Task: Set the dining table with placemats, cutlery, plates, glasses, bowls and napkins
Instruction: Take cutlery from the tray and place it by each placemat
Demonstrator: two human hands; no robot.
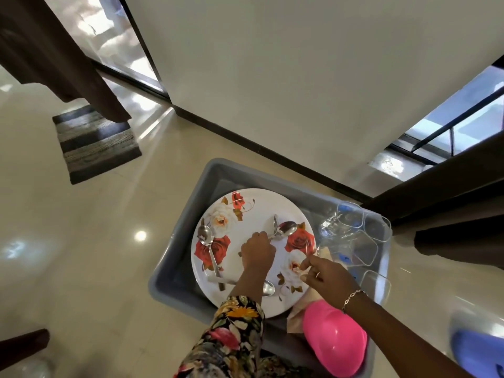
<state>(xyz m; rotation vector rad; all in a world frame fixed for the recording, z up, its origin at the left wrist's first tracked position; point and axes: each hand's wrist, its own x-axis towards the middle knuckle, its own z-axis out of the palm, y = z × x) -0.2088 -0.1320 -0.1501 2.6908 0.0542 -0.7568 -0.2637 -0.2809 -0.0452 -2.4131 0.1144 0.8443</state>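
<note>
A grey plastic tub (pixel 174 268) stands on the glossy cream tile floor (pixel 81 255), near the wall. Inside it lies a round white plate w/ red & white rose print (pixel 259 205), which fills most of the left part of the tub.

The left hand (pixel 257 251), in a floral sleeve, is over the middle of the plate and grasps the handles of two steel spoons (pixel 285 229); their bowls point away from the person, towards the far right of the plate. One more steel spoon (pixel 208 246) lies loose on the left side of the plate, and another spoon bowl (pixel 268 288) shows just beside the left forearm.

The right hand (pixel 321 274), w/ a thin bracelet (pixel 351 296) at the wrist, is at the right edge of the plate, fingers curled; whether it pinches sth. I cannot tell.

Clear glasses (pixel 354 227) are in the right part of the tub. A pink plastic bowl (pixel 332 339) sits at the near corner, on a beige napkin (pixel 296 315).
</note>
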